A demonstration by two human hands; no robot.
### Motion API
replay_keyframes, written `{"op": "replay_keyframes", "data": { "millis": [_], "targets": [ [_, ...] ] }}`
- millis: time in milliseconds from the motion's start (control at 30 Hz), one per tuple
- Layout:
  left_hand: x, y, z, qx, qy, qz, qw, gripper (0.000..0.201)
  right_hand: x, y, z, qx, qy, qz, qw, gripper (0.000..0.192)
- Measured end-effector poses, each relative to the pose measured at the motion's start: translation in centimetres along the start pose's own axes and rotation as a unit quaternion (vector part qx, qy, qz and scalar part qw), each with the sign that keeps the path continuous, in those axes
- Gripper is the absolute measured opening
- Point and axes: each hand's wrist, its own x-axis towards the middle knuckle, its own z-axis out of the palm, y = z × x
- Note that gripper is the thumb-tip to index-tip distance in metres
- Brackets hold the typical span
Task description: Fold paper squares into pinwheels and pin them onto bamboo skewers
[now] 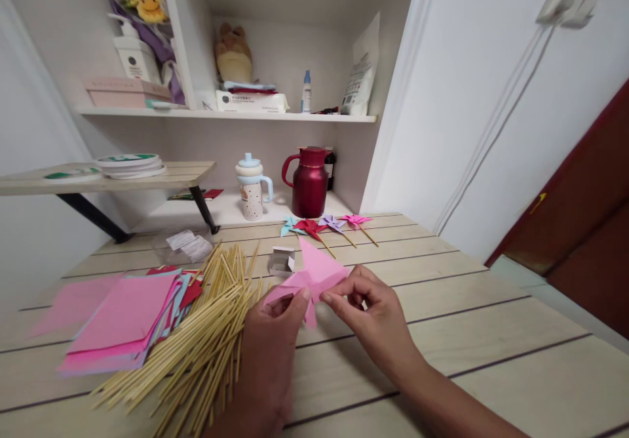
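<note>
White walls and shelves stood behind a pale wooden surface (491, 333) in the head view. On the low shelf sat a red jug (308, 183) and a lidded cup (252, 190). Four finished paper pinwheels (325, 226) lay at the far edge of the surface. To the left lay a stack of coloured paper sheets (122, 320), and just beside it a spread heap of wooden sticks (206, 333). A small open box (282, 261) sat behind the sticks. Both hands pinched a folded pink paper (317, 273) just above the surface: the left hand (275, 339) gripped its near left edge, the right hand (368, 307) its right edge.
</note>
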Motion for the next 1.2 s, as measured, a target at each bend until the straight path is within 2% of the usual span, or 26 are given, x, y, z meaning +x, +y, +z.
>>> {"op": "replay_keyframes", "data": {
  "millis": [133,367,467,600,700,833,933,1000,1067,1133,1200],
  "targets": [
    [0.1,0.3,0.0,0.02,0.015,0.011,1.0,0.02,-0.1,0.0,-0.1,0.013,0.001,0.009,1.0,0.01],
    [1.1,0.2,-1.0,0.072,0.015,0.044,0.996,0.019,1.0,0.0,-1.5,0.042,0.068,0.036,0.996,0.043],
    [1.5,0.1,-1.2,0.12,0.0,0.109,0.987,0.017,1.6,0.0,-2.4,0.068,0.021,0.058,0.996,0.057],
    [1.2,0.2,-1.1,0.191,-0.052,0.254,0.947,0.006,1.9,-0.1,-3.2,0.111,-0.087,0.096,0.985,0.057],
    [0.7,0.3,-0.9,0.236,-0.088,0.299,0.92,0.006,1.7,-0.5,-3.2,0.129,-0.139,0.113,0.975,0.044],
    [0.5,0.3,-0.9,0.257,-0.102,0.338,0.899,0.008,1.7,-1.2,-3.1,0.135,-0.165,0.116,0.97,0.021],
    [0.6,0.1,-0.8,0.28,-0.102,0.351,0.888,0.01,1.7,-1.5,-3.1,0.129,-0.157,0.11,0.973,0.01],
    [0.7,0.0,-0.8,0.292,-0.101,0.346,0.886,0.009,1.6,-1.6,-3.1,0.129,-0.154,0.116,0.973,0.011],
    [0.6,-0.1,-0.8,0.288,-0.091,0.334,0.893,0.007,1.4,-1.5,-3.0,0.149,-0.153,0.152,0.965,0.014],
    [0.4,0.1,-0.9,0.273,-0.073,0.321,0.904,0.007,1.2,-1.3,-2.7,0.201,-0.142,0.212,0.946,0.021],
    [0.2,0.6,-0.9,0.246,-0.033,0.299,0.921,0.015,1.2,-1.1,-2.1,0.28,-0.106,0.269,0.915,0.028]
  ]
}}
